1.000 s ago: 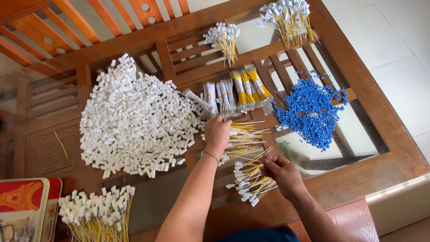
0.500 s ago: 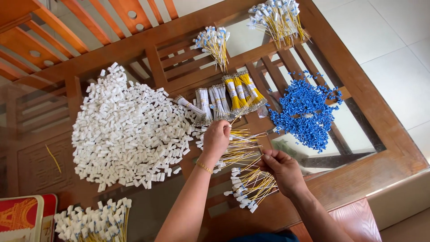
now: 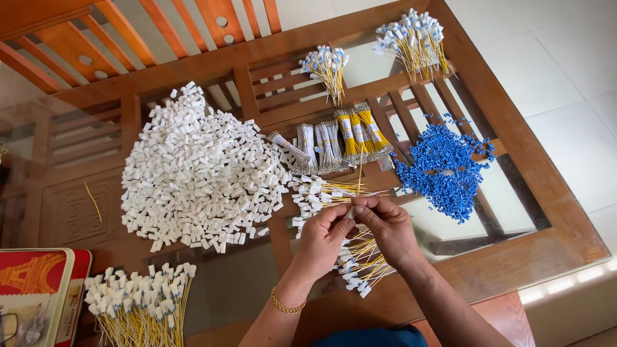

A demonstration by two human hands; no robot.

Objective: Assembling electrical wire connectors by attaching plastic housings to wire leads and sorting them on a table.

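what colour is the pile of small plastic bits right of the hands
Bright blue: the pile of small plastic bits shows clearly in the head view.

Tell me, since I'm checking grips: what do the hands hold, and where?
Both hands pinch a small white plastic connector at its ends; a thin yellow wire rises from it.

— Where do we have our hands?

— Together, in front of us at mid-frame. Our left hand [image 3: 323, 239] comes up from the lower left, forearm slanting in from the bottom edge, a thin gold bracelet [image 3: 286, 302] on the wrist.

— And the other?

— Our right hand [image 3: 389, 228] comes in from the lower right, forearm bare, wrist bent inward.

— Fingers?

— Both sets are curled, thumbs and forefingers pinched toward each other, so the fingertips [image 3: 352, 211] of the two hands meet at one spot. The backs of both hands face up at us; the palms are hidden.
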